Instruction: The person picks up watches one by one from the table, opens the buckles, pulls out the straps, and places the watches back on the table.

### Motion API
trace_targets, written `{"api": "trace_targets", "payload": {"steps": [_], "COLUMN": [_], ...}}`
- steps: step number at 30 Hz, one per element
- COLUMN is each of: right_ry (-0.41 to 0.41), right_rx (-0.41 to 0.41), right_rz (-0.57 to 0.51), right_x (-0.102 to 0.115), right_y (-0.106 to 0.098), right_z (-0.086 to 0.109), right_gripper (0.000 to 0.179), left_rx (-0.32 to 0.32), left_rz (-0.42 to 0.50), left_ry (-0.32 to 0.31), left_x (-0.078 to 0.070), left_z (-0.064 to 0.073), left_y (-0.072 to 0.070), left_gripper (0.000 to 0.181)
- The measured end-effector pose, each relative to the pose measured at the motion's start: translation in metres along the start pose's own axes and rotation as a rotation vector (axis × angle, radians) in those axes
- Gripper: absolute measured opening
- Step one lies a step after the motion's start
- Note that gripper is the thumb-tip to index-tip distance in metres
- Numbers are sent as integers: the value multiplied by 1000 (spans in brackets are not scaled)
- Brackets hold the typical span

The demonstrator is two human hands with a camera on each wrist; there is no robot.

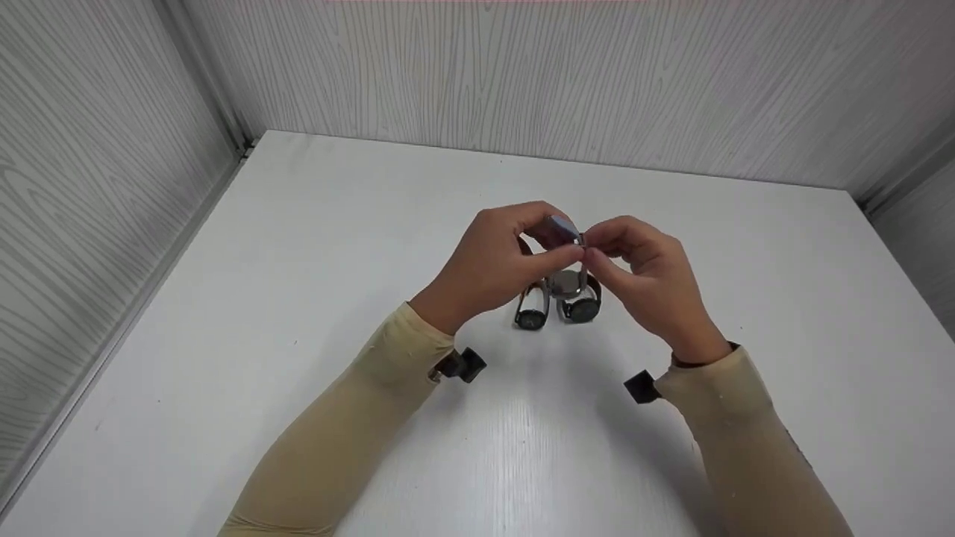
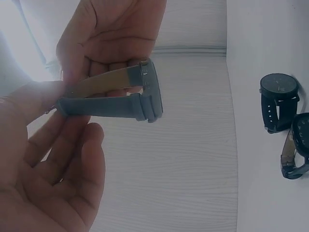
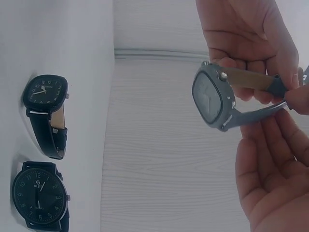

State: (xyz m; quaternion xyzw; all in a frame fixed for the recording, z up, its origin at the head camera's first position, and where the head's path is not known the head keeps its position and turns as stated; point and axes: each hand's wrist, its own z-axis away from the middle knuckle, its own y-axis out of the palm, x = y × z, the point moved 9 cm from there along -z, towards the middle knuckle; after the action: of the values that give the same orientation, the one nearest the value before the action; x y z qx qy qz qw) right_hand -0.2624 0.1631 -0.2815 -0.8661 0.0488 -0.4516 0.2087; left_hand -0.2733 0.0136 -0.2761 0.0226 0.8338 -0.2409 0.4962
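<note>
A grey wristwatch hangs dial-down between the hands, its strap looped with the ends together at the fingertips. My left hand pinches the strap near the buckle between thumb and fingers. Opposite it, the right hand pinches the strap end, thumb and forefinger nearly meeting the left ones. The right wrist view shows the light squarish dial of this grey watch and the strap's brown inner side. In the left wrist view its case is seen edge-on; fingers partly cover the buckle.
Below the hands on the white table stand two black watches, one with a round dial and one with a squarish dial. Pale wood-grain panels rise behind and at the sides. A small black camera sits at the left wrist.
</note>
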Motion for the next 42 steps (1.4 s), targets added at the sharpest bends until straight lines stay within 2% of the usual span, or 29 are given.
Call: {"api": "trace_targets", "payload": {"steps": [5, 14, 22, 30, 42], "right_ry": [33, 26, 15, 20, 19], "right_rx": [9, 40, 45, 45, 43], "right_rz": [5, -8, 11, -16, 0], "right_x": [-2, 1, 2, 0, -2], "right_y": [0, 4, 5, 5, 2], "right_z": [1, 1, 1, 2, 1], "right_gripper": [8, 7, 9, 7, 6], "left_rx": [16, 20, -7, -44, -96], "left_rz": [-8, -13, 25, 42, 73], "left_ry": [9, 19, 57, 68, 75], "left_x": [-2, -1, -6, -5, -7], "left_z": [-1, 1, 3, 2, 2], "left_y": [3, 2, -2, -5, -13], "left_gripper": [14, 12, 10, 12, 12]}}
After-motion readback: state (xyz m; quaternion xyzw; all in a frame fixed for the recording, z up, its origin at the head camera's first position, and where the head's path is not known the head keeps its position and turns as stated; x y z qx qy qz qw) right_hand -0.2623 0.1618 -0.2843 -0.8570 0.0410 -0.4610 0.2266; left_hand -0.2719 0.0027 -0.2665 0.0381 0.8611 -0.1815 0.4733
